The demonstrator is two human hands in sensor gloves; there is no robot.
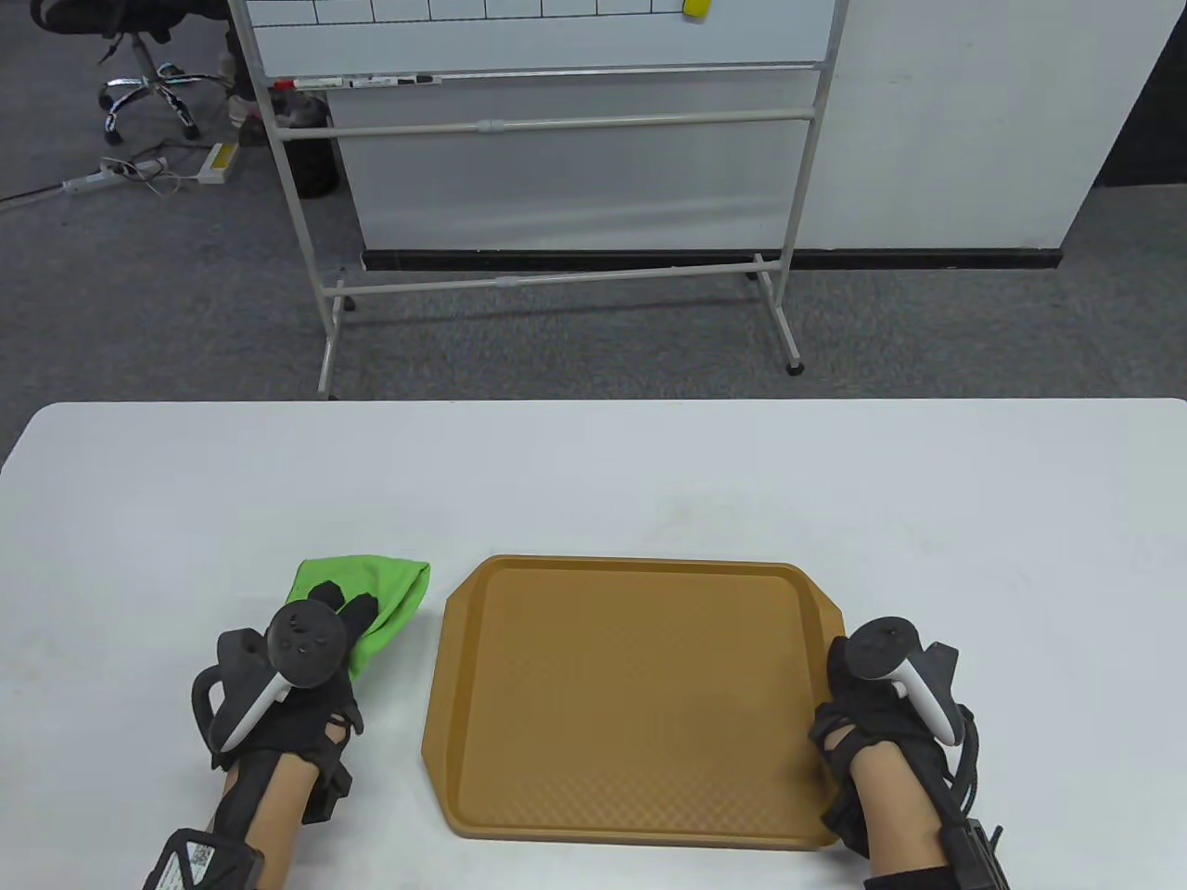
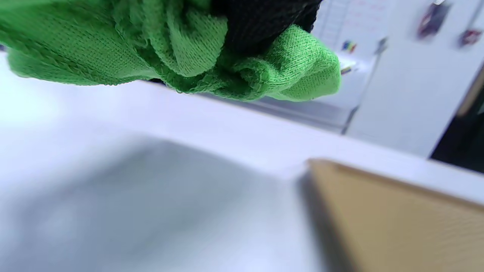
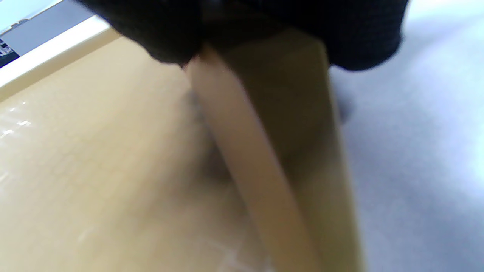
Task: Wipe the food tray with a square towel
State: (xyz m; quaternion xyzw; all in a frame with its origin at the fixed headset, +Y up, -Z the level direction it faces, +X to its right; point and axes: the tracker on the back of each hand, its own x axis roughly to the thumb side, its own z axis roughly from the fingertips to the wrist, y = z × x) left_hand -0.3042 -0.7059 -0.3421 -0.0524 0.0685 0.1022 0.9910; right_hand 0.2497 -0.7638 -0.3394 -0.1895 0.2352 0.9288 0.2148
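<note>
Two hands work: in the table view the left hand (image 1: 278, 686) grips a bunched green knitted towel (image 1: 380, 593) beside the tan rectangular plastic food tray (image 1: 631, 695) near the table's front edge. The left wrist view shows the towel lifted; spread it flat before wiping. In the right wrist view the right hand (image 3: 264, 30) clamps the tray's right rim; press down firmly.

Both your hands are in black knit gloves, and the weave shows up close on the fingers (image 2: 264, 22) in the left wrist view. Your left hand (image 1: 278, 714) has a black tracker (image 1: 301, 644) strapped on the back, round top with small buttons and a white handle. Your right hand (image 1: 881, 732) has the same kind of tracker (image 1: 895, 663), white grip included, plus a black cable (image 1: 964, 769) running down the wrist. Bare skin shows on both forearms, with black bands lower down, the left one with white markings.
</note>
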